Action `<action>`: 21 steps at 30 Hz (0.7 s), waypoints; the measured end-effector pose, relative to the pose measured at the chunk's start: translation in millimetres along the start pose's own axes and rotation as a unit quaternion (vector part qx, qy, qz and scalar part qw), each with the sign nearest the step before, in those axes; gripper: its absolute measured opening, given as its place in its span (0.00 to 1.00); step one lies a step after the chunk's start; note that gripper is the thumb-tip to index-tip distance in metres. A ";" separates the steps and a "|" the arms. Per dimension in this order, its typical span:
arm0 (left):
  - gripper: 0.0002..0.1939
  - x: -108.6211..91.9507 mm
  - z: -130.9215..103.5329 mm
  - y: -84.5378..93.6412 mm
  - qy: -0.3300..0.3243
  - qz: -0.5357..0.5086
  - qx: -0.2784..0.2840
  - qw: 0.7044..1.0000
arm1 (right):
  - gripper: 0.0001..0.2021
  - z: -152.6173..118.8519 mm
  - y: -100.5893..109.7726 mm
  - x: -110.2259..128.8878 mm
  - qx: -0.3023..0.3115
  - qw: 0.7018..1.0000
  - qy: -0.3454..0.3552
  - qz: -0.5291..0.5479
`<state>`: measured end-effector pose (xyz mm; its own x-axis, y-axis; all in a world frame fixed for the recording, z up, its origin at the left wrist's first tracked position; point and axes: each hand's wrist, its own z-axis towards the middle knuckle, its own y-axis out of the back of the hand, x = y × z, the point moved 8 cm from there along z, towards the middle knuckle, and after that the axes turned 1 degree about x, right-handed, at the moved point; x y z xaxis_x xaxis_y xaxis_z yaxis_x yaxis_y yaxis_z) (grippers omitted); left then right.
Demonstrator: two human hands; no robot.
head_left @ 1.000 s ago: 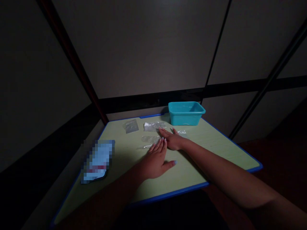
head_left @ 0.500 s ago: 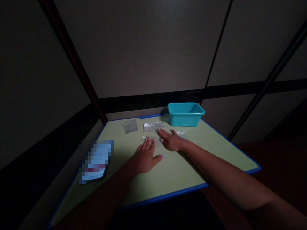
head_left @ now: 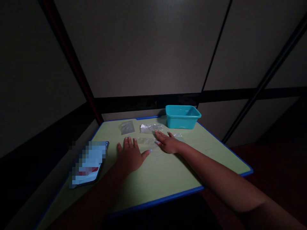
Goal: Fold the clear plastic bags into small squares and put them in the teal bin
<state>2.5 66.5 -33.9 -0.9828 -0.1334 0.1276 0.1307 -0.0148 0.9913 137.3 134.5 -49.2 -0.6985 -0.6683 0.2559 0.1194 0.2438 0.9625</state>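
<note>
A clear plastic bag (head_left: pixel 145 142) lies flat on the table, partly under the fingers of my right hand (head_left: pixel 169 143), which is stretched out palm down. My left hand (head_left: pixel 130 156), fingers spread and palm down, is just left of that bag and holds nothing. Behind them lies a crinkled, shiny clear bag (head_left: pixel 150 128), close to my right fingertips. A greyish clear bag (head_left: pixel 128 127) rests at the back left. Another clear bag (head_left: pixel 179 137) shows behind my right wrist, partly hidden by it.
A turquoise plastic basket (head_left: pixel 183 122) stands at the table's back right. On the left lies a phone (head_left: pixel 92 164) with a lit, blurred screen. The pale table (head_left: pixel 163 182) has a blue edge and stands against panelled doors (head_left: pixel 148 57).
My left hand has moved left, off the clear bag, with its fingers spread. My right hand stays on the bag. The whole view has shifted slightly.
</note>
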 end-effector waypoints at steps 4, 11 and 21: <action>0.37 -20.6 0.0 15.3 -0.098 -0.042 -0.068 0.992 | 0.30 1.7 0.6 0.9 -0.006 1.000 -0.003 -0.002; 0.33 -54.5 -7.3 9.7 -0.262 -0.106 -0.039 0.959 | 0.29 2.2 0.6 7.4 -0.003 1.000 0.015 0.008; 0.35 -42.0 3.7 -7.1 -0.208 -0.096 0.007 0.973 | 0.28 -3.7 6.8 5.9 -0.008 1.000 0.000 -0.003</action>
<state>42.4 75.8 -46.2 -0.9571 0.2829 -0.0621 -0.0604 0.0146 0.9981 136.6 129.6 -40.8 -0.6989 -0.6699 0.2504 0.1266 0.2287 0.9652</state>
